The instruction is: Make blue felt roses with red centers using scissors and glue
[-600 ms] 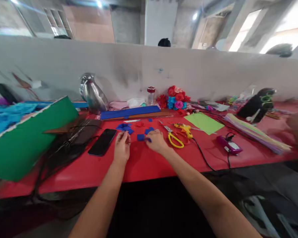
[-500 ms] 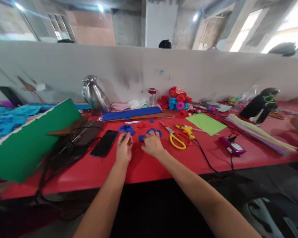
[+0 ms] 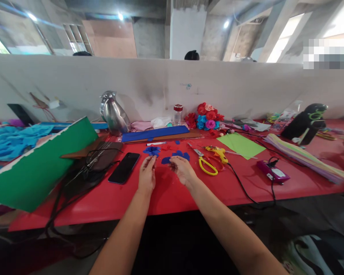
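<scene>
My right hand (image 3: 183, 170) is closed in a pinch over the table, with a rounded blue petal (image 3: 165, 160) at its fingertips. Just behind that hand lie more cut blue petals (image 3: 181, 154). To the left, my left hand (image 3: 147, 173) is also closed, thumb and fingers pressed together; anything between them is too small to make out. A ruffled blue piece (image 3: 151, 151) shows right beyond its fingertips, and I cannot tell whether they touch. Scissors with yellow handles (image 3: 208, 167) and a yellow glue gun (image 3: 218, 153) lie to the right of my right hand.
A black phone (image 3: 124, 168) lies left of my left hand. Behind are blue sheets (image 3: 154, 133), a steel jug (image 3: 114, 112), a jar (image 3: 177, 114) and paper flowers (image 3: 208, 116). Green paper (image 3: 240, 145) and a purple power socket (image 3: 273, 171) with cords are on the right.
My right hand has lifted and turned from the blue pieces, now with a petal at its fingertips. My left hand stays pinched in nearly the same place. The camera view has shifted slightly.
</scene>
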### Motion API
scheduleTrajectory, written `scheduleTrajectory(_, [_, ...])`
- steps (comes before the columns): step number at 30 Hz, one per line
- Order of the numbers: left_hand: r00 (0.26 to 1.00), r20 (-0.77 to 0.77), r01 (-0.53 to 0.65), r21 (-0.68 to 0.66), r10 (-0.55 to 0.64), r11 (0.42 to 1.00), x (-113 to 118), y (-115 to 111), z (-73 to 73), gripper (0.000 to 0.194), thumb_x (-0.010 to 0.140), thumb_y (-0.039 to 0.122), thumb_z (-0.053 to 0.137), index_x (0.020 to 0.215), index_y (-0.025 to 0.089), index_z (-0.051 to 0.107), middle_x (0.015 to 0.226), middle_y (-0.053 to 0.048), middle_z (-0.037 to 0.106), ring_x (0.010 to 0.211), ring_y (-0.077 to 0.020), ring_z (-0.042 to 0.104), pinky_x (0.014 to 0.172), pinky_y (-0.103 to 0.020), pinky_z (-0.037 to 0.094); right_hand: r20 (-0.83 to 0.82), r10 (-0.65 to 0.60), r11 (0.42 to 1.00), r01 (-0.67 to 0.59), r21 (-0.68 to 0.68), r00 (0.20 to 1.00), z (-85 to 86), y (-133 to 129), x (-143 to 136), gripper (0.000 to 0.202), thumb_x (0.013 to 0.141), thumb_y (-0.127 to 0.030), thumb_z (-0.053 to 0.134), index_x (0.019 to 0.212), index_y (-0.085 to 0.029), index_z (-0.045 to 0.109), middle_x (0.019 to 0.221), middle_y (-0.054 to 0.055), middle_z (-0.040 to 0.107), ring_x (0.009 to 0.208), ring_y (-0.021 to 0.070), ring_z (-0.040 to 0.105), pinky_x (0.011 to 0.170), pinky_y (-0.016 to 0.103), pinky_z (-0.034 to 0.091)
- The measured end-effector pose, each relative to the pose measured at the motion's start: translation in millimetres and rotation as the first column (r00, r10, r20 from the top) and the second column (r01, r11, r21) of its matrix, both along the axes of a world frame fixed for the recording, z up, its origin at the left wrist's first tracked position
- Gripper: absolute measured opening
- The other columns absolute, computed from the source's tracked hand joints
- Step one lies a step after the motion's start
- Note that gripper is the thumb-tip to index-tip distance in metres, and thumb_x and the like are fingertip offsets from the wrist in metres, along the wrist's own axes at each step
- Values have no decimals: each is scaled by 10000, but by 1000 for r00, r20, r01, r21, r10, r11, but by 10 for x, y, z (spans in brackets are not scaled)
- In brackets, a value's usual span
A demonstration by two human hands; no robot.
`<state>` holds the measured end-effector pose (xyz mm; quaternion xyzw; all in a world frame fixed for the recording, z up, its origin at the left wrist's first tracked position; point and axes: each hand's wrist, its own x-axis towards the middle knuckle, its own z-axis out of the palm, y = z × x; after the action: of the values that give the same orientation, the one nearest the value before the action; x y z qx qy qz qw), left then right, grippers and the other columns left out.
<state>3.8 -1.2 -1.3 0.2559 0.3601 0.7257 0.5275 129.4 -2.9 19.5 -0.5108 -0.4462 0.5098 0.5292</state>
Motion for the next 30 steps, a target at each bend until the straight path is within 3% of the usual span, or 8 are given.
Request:
scheduleTrajectory(6, [993, -116, -25, 61, 32, 998, 40, -47, 35, 280, 571, 308, 830, 754, 170, 668, 669, 44, 614, 570, -52, 485, 583, -197, 371, -409, -77, 988, 15, -153, 909, 35, -188, -122, 78, 619, -231, 653, 661, -195, 597, 584, -9, 655, 589, 128, 635, 577, 232, 495])
scheduleTrajectory(12, [984, -174, -9, 154, 37, 988, 74, -37, 15, 228, 586, 301, 818, 716, 177, 677, 692, 20, 645, 640, -89, 555, 674, -228, 436, -730, -190, 955, -47, -291, 657, 233, -307, -213, 84, 695, -92, 629, 651, -163, 616, 557, -4, 662, 562, 100, 639, 569, 185, 497])
scheduleTrajectory(19, [966, -247, -50, 133, 82, 990, 57, -19, -24, 173, 614, 280, 768, 733, 178, 695, 739, -13, 672, 684, -122, 588, 710, -266, 465, -770, -242, 932, -80, -354, 590, 362, -342, -242, 180, 805, -72, 544, 650, -142, 602, 565, 25, 663, 546, 88, 628, 543, 163, 515])
scheduleTrajectory(24, [947, -306, -73, 95, 99, 993, 56, -35, -6, 143, 623, 258, 740, 723, 163, 700, 680, 2, 641, 618, -102, 543, 638, -242, 440, -762, -336, 907, -27, -419, 553, 339, -326, -267, 183, 791, -53, 542, 642, -153, 579, 495, -26, 584, 433, 58, 531, 451, 147, 473])
scheduleTrajectory(30, [961, -268, -48, 85, 69, 995, 67, -40, -1, 133, 613, 229, 748, 719, 167, 696, 675, 10, 642, 622, -95, 549, 653, -235, 444, -767, -349, 909, -5, -417, 539, 338, -294, -305, 187, 779, -68, 549, 621, -166, 569, 480, -27, 551, 439, 64, 517, 440, 153, 464])
